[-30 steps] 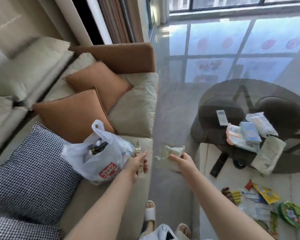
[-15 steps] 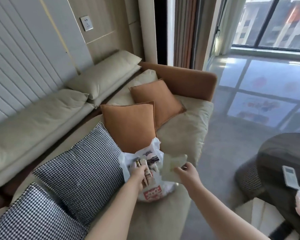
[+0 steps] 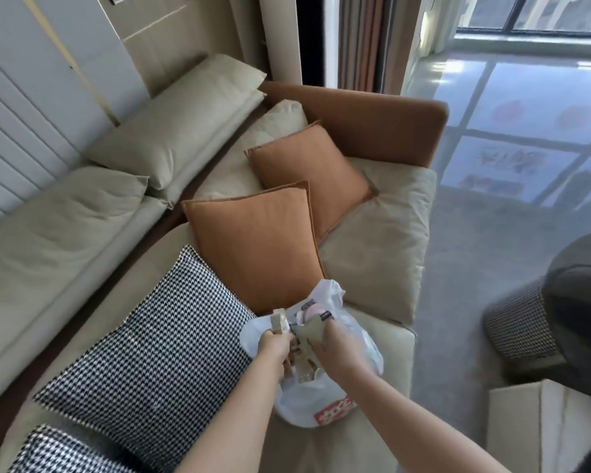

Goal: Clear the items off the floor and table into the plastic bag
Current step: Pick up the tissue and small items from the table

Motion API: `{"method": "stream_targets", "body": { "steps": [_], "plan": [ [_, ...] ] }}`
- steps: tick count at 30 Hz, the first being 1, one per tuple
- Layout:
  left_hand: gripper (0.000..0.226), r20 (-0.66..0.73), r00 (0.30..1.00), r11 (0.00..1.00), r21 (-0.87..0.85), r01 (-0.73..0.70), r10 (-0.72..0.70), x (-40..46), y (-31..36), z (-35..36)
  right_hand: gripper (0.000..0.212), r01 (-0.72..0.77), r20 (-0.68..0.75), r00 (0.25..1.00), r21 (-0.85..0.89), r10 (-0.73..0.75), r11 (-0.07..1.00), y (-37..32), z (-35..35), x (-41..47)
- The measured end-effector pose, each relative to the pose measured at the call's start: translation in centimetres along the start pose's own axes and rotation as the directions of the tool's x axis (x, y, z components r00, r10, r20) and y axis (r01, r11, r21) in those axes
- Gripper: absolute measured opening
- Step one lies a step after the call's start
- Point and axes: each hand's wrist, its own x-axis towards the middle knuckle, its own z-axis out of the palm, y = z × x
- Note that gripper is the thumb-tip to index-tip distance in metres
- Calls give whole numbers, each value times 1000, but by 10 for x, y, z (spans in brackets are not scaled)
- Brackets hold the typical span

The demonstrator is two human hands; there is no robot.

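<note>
**Holding bag mouth, packet at opening**

Sitting on the front edge of the beige sofa (image 3: 372, 254), the white plastic bag (image 3: 325, 401) is at 6 o'clock in the head view, mouth upward. A red printed label on its lower front carries white characters; too blurred to read. No other writing legible.

Left hand (image 3: 273, 348): fingers curled, gripping the bag's left rim together with a small tan packet (image 3: 279, 323) that sticks up above the knuckles. Print on the packet cannot be made out.

Right hand (image 3: 336, 339): fingers curled round a pale beige wrapper (image 3: 313, 331), held at the bag's mouth, partly over the opening. Whether the wrapper is already inside the rim cannot be told. A dark strip shows on its upper edge; unreadable.

Bag contents seen through the opening: a pinkish item and brownish packets between the 2 hands, details blurred.

Surroundings:
- 2 orange cushions (image 3: 263, 247) at 12 o'clock of the bag, the nearer one just behind it.
- 1 black-and-white houndstooth cushion (image 3: 157, 339) at 9 o'clock, touching the bag's left side; a 2nd of the same pattern at 7 o'clock, cut by the frame edge.
- Brown sofa arm (image 3: 365, 124) at 1 o'clock.
- Dark round table (image 3: 584, 302) at 3 o'clock, cut off by the frame edge; a houndstooth stool (image 3: 519, 329) under it.
- Glossy floor (image 3: 526, 131) at 2 o'clock, reflecting window panes.
</note>
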Motion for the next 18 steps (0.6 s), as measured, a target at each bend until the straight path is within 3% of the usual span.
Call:
{"method": "stream_targets", "body": {
  "steps": [4, 7, 9, 18],
  "plan": [
    [35, 71, 997, 993, 112, 28, -36, 14, -3, 4, 16, -32, 17, 999, 44, 31, 999, 4, 7, 19],
    [44, 95, 991, 985, 151, 79, -94, 15, -3, 3, 41, -33, 64, 997, 2, 33, 999, 11, 3, 24],
    [48, 87, 991, 986, 140, 89, -102, 15, -2, 0, 46, -35, 79, 996, -37, 37, 999, 13, -2, 25],
    [33, 144, 989, 982, 190, 12, -40, -23, -7, 14, 34, -113, 47, 993, 88, 109, 990, 38, -32, 0]
  ]
}}
